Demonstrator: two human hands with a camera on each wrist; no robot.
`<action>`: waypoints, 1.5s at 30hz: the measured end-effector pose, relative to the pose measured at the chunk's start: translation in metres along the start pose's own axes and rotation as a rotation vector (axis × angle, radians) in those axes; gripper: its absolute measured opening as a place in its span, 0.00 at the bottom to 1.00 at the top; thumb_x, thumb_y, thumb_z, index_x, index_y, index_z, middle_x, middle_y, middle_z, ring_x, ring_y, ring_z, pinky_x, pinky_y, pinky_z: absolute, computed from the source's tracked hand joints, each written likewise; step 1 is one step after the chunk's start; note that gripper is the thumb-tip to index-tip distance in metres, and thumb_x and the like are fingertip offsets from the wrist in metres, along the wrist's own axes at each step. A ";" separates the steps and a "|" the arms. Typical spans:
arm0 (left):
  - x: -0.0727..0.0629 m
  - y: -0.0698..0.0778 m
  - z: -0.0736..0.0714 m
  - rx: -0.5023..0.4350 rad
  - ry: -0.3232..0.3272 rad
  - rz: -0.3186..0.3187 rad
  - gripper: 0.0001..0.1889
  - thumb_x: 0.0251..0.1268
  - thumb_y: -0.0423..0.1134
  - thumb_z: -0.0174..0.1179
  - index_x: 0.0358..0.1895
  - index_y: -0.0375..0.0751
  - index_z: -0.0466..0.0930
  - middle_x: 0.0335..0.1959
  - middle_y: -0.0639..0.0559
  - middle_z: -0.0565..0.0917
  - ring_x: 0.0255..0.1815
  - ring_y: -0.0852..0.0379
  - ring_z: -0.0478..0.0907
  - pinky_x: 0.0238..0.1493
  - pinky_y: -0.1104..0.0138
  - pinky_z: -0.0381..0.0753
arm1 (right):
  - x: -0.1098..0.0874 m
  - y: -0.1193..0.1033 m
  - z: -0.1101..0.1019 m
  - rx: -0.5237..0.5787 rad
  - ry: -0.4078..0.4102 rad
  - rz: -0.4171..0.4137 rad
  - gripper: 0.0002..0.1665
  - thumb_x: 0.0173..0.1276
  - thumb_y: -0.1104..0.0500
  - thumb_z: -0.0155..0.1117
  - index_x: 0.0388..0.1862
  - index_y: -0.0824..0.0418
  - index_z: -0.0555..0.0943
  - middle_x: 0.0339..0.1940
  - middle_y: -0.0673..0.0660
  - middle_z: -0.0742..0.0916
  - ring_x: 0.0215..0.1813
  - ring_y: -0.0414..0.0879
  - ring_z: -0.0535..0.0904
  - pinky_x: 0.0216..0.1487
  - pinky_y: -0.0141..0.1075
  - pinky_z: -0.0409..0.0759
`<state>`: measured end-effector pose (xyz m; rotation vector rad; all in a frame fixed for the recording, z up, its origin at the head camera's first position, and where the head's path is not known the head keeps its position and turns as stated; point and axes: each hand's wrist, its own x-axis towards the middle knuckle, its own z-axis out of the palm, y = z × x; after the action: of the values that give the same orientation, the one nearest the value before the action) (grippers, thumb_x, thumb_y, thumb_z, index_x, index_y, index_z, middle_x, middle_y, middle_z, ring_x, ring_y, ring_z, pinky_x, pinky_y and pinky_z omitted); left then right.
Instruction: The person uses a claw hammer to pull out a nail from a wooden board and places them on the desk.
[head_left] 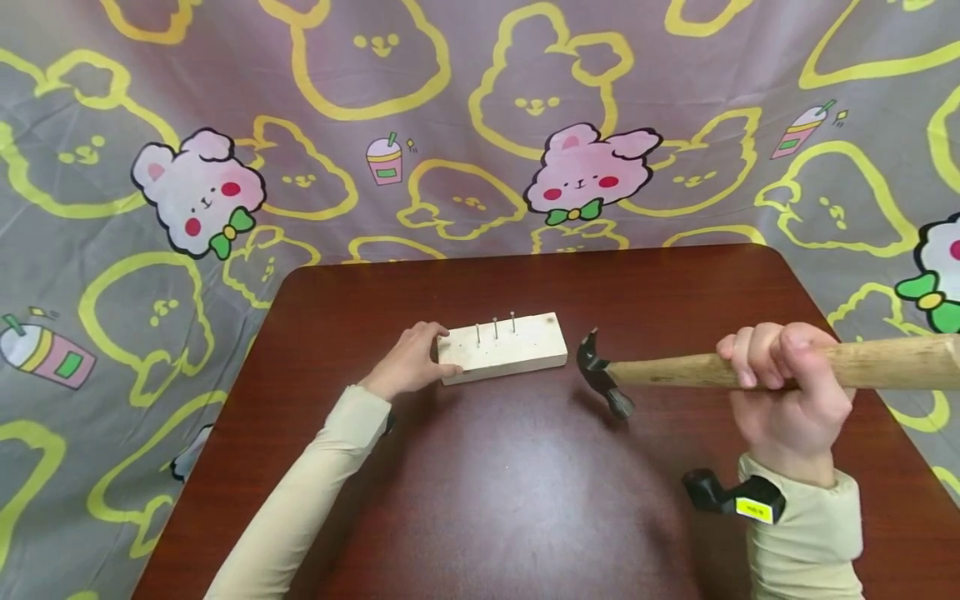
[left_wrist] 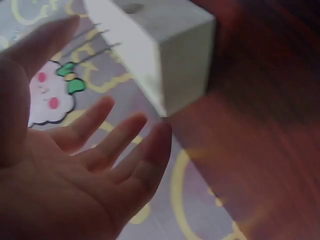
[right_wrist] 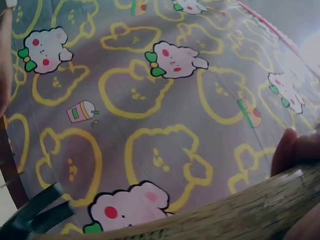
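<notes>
- My left hand is at the left end of the wooden block, thumb and fingers spread about it; I cannot tell how firmly they touch.
- The wooden block lies flat on the table, a long side facing me. I judge it light and stiff, with little slip to its dry wood; its end seems the safest hold, clear of the nails.
- Three thin nails stand upright in a row in its top. They look hard, though a skewed knock could bend them.
- Right of the block and apart from it, I hold the hammer above the table, its dark claw head nearest the block. I expect most weight there; the bare wooden handle should grip well, especially further back.
- My right hand is curled round that handle, fingers wrapped over it.
- The table is reddish brown, smooth and glossy, so the block may slide.
- Left, behind and right hangs grey cloth, printed with yellow outlines and cartoon animals.
</notes>
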<state>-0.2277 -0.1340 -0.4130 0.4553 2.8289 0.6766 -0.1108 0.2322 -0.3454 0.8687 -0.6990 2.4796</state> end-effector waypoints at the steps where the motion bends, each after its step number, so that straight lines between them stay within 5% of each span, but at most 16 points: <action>1: 0.002 -0.002 0.002 0.008 -0.006 -0.004 0.37 0.53 0.50 0.70 0.63 0.35 0.68 0.58 0.39 0.74 0.59 0.43 0.68 0.59 0.53 0.71 | 0.001 0.000 0.001 -0.016 -0.019 0.009 0.20 0.67 0.72 0.33 0.13 0.65 0.54 0.11 0.54 0.62 0.15 0.47 0.59 0.28 0.42 0.63; 10: 0.021 0.000 0.016 0.021 -0.016 0.025 0.48 0.43 0.50 0.77 0.70 0.40 0.63 0.69 0.41 0.65 0.69 0.39 0.60 0.67 0.45 0.65 | 0.008 0.002 0.007 -0.137 -0.090 0.039 0.21 0.67 0.77 0.33 0.13 0.67 0.57 0.11 0.53 0.60 0.14 0.44 0.57 0.21 0.40 0.59; 16: 0.030 0.003 0.022 0.033 -0.034 0.051 0.48 0.41 0.47 0.78 0.69 0.40 0.63 0.67 0.42 0.67 0.67 0.41 0.62 0.68 0.50 0.66 | 0.013 0.008 0.014 -0.208 -0.093 0.016 0.20 0.66 0.78 0.38 0.13 0.69 0.58 0.10 0.54 0.61 0.12 0.43 0.57 0.16 0.37 0.57; 24: 0.038 0.003 0.027 0.099 0.008 0.066 0.46 0.39 0.50 0.78 0.66 0.41 0.68 0.63 0.45 0.74 0.62 0.44 0.68 0.63 0.55 0.72 | 0.025 0.023 0.019 -0.275 0.005 0.017 0.19 0.65 0.79 0.42 0.14 0.70 0.60 0.08 0.55 0.62 0.10 0.44 0.55 0.11 0.35 0.49; 34: 0.039 0.002 0.026 0.118 0.012 0.098 0.45 0.40 0.51 0.77 0.66 0.42 0.71 0.63 0.46 0.76 0.63 0.45 0.70 0.63 0.56 0.73 | 0.038 0.043 0.021 -0.449 0.017 0.074 0.18 0.61 0.79 0.49 0.12 0.71 0.64 0.06 0.56 0.65 0.08 0.48 0.63 0.13 0.38 0.67; 37: 0.039 0.002 0.027 0.130 0.003 0.109 0.44 0.41 0.51 0.77 0.67 0.42 0.71 0.63 0.47 0.76 0.63 0.45 0.70 0.62 0.56 0.73 | 0.043 0.053 0.025 -0.515 -0.011 0.109 0.18 0.61 0.78 0.51 0.12 0.71 0.65 0.05 0.57 0.67 0.08 0.48 0.65 0.14 0.38 0.70; 45: 0.038 0.014 0.028 0.135 -0.027 0.137 0.43 0.43 0.50 0.76 0.67 0.44 0.71 0.65 0.46 0.74 0.65 0.44 0.69 0.63 0.55 0.74 | 0.061 0.081 0.041 -0.638 -0.019 0.283 0.20 0.64 0.72 0.57 0.12 0.66 0.67 0.06 0.54 0.66 0.10 0.46 0.58 0.12 0.37 0.56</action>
<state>-0.2528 -0.0978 -0.4358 0.6809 2.8485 0.5006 -0.1792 0.1580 -0.3035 0.5727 -1.5923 2.2339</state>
